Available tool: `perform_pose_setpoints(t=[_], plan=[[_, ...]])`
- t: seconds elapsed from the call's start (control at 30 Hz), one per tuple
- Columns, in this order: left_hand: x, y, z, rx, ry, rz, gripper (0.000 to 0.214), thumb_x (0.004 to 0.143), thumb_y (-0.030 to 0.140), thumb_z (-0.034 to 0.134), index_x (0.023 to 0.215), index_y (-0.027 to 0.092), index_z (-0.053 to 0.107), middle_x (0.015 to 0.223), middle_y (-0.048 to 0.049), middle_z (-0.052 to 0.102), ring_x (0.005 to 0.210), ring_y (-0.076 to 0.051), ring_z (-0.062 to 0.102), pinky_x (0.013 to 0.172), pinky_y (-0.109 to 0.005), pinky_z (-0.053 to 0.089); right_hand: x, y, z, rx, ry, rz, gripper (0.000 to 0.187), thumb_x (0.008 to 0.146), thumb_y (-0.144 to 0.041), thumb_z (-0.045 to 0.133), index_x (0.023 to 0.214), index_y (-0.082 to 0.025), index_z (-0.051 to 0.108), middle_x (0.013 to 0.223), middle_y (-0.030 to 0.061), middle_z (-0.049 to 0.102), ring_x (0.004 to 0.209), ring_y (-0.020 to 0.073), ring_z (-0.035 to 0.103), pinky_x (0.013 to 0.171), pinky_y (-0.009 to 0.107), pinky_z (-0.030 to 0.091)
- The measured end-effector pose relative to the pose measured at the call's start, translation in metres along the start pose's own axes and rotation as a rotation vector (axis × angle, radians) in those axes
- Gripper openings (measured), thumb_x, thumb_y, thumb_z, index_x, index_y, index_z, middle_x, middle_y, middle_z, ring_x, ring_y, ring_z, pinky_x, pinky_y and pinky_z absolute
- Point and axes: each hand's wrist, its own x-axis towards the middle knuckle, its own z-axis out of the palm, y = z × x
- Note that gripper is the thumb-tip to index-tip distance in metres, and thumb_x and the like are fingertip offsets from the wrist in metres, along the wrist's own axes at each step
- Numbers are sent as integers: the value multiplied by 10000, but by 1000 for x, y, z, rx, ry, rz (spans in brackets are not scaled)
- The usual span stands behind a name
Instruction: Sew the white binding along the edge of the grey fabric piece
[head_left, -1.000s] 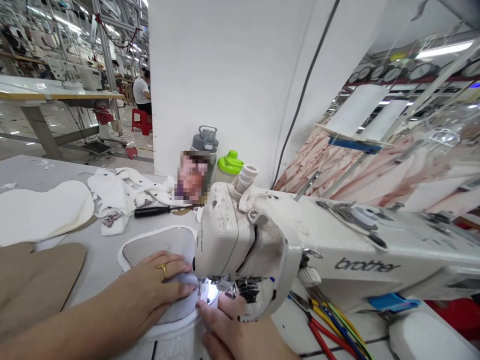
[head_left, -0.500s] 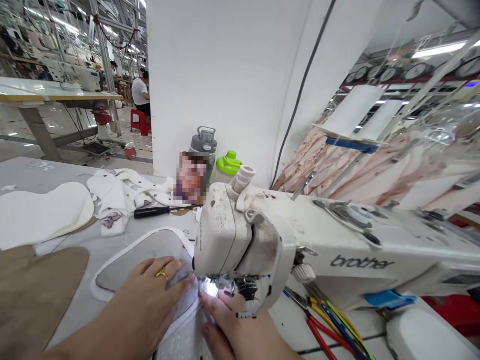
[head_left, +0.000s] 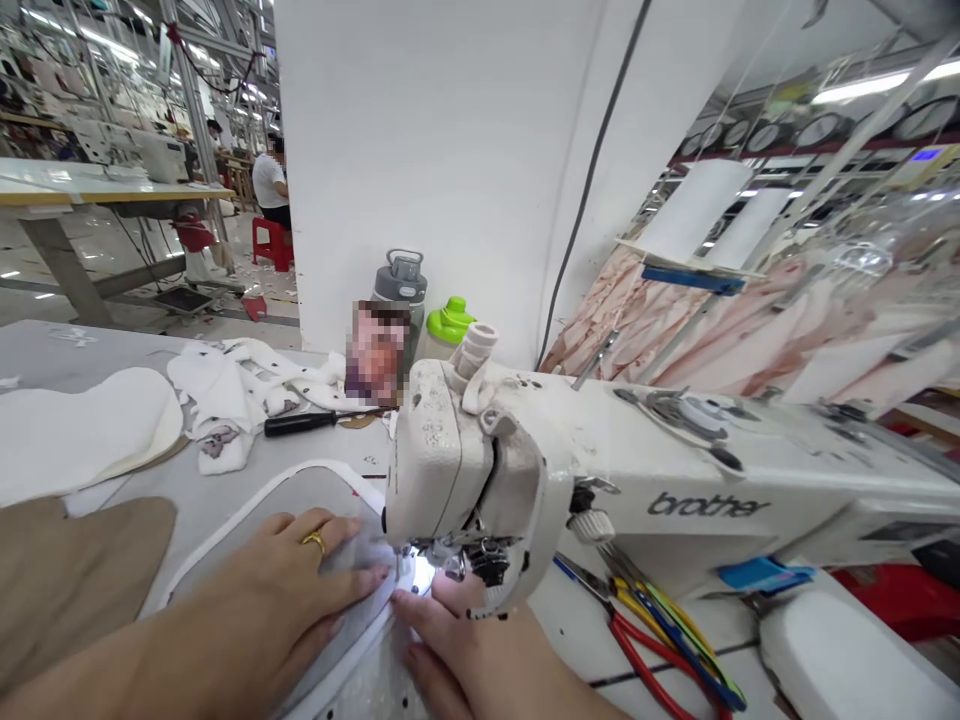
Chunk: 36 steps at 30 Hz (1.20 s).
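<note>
A grey fabric panel with a white border lies on the table, its right edge under the lit needle area of the sewing machine. My left hand, with a gold ring, rests flat on the panel, fingers spread, fingertips just left of the presser foot. My right hand is at the panel's near edge beside the foot, its fingers closed on that edge. The machine head partly hides the right fingers. My left forearm covers part of the panel's left side.
A black-handled screwdriver lies behind the panel, near white fabric scraps. White pieces and a brown piece lie left. Red-handled pliers and several other tools lie under the machine arm. Bottles stand by the wall.
The panel has turned and slid under the foot, its left corner now hidden by my left forearm. My left hand has shifted slightly left with it. The whole view has moved a little.
</note>
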Motion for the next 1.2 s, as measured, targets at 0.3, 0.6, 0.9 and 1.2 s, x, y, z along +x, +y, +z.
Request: perform_pose_setpoints(t=[0.3,0.6,0.9,1.2], plan=[[4,15,-7,-18,-204,-106,477,913,255,481,1350,423,575,1343,-149,626,1132,-414,610,826,-607,510,-2,8,14,-36,125,-44,266,854,-279,634,1117,-254,665,798,25,689,643,220,624,579,304,411],[-2,20,12,-11,-6,-110,448,880,286,480,1296,332,641,1152,-160,687,992,-384,643,757,-547,528,0,2,8,8,115,-7,210,924,-251,532,1087,-199,654,854,45,685,705,230,618,668,331,460],[-14,13,23,-60,158,-55,478,842,373,619,1318,334,608,1292,-109,642,1143,-360,611,887,-517,542,0,0,0,99,125,41,268,980,-247,448,1163,-190,635,879,59,684,753,242,627,707,348,480],[-8,19,10,76,199,41,518,694,382,733,1203,290,708,1175,-185,724,996,-409,710,733,-542,618,-2,-2,0,-11,20,16,243,973,-250,455,1076,-180,663,900,74,696,781,251,641,691,363,483]])
